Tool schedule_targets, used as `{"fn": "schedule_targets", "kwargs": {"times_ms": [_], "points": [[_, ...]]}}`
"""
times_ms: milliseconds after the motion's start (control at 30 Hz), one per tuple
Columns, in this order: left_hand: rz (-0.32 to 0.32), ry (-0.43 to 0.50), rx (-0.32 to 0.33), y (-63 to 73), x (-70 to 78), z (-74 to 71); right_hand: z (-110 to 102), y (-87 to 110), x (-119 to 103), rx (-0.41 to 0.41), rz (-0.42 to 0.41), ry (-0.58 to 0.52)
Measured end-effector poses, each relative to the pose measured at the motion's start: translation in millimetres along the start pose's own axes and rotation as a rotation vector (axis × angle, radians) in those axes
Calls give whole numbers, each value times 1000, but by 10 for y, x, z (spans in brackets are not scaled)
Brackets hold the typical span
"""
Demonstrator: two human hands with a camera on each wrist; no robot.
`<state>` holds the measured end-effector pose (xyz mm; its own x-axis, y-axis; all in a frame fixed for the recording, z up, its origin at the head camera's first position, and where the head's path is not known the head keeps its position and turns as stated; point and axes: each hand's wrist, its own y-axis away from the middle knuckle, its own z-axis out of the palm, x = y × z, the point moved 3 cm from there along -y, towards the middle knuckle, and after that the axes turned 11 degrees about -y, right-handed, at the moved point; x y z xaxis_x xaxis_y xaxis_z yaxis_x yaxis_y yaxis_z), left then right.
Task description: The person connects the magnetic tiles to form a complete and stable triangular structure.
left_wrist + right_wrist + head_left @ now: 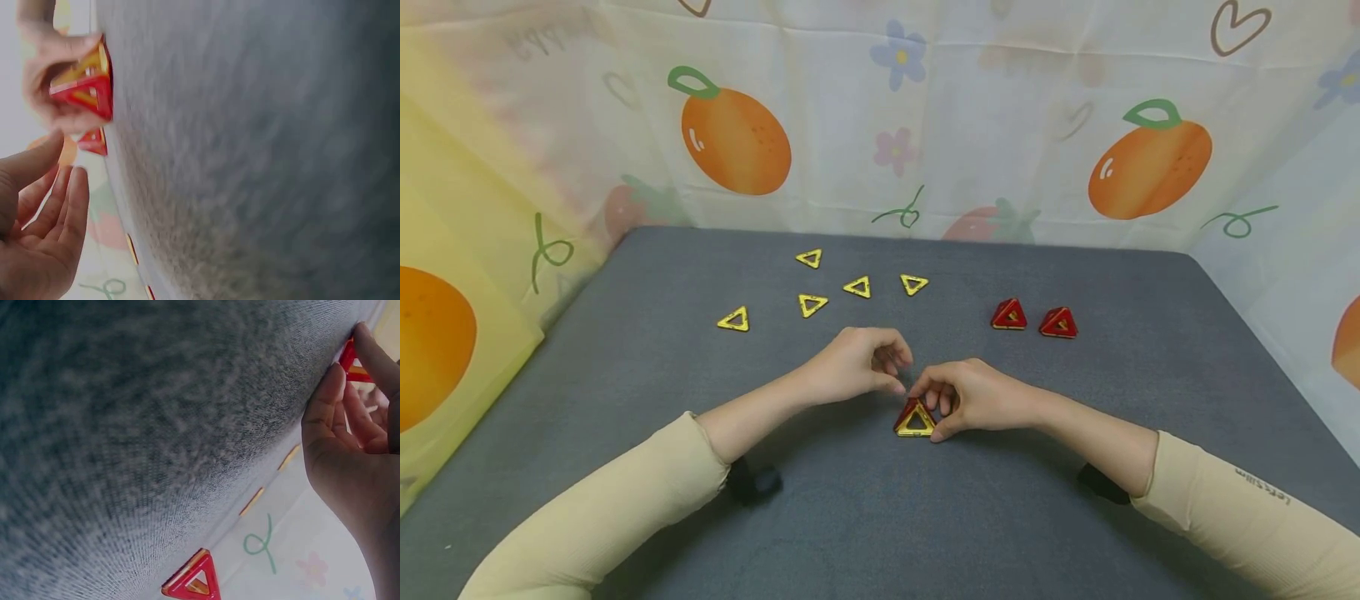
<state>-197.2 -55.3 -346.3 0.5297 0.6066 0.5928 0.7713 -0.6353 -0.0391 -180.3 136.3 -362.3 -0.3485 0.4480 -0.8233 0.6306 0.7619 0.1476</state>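
My right hand [977,396] holds a small pyramid of red and yellow magnetic triangle tiles [914,432] at the middle of the table. Its thumb is at the near right corner and its fingers are by the top and far side, as the right wrist view shows with the red edge of the pyramid [360,375] between thumb and fingers. Just to the left hovers my left hand [861,362], fingers loosely bent, holding nothing. From the left wrist, the pyramid [94,90] shows a red face and a yellow face, beyond the open left fingers [76,206].
Several flat yellow triangle tiles [813,312] lie scattered at the back left and centre of the grey table [880,517]. Two finished-looking red pyramids [1009,323] stand side by side at the back right. A patterned curtain [1000,150] borders the table's far edge.
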Motion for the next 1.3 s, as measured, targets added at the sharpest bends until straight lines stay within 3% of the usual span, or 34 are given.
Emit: {"fn": "schedule_targets", "kwargs": {"times_ms": [467,700,933,1100,1300], "points": [[-240,13,241,-591,-270,-242,2,-4,-10,-1,-3,6],[-301,20,309,-954,-374,-275,-7,7,-18,7,2,10],[-387,-43,283,-1124,-493,-255,-13,1,-26,1,-6,19],[-446,-93,201,-1162,-554,-194,-17,15,-30,5,-1,13],[-471,-167,100,-1190,-564,-151,-13,19,-37,1,-1,3]]}}
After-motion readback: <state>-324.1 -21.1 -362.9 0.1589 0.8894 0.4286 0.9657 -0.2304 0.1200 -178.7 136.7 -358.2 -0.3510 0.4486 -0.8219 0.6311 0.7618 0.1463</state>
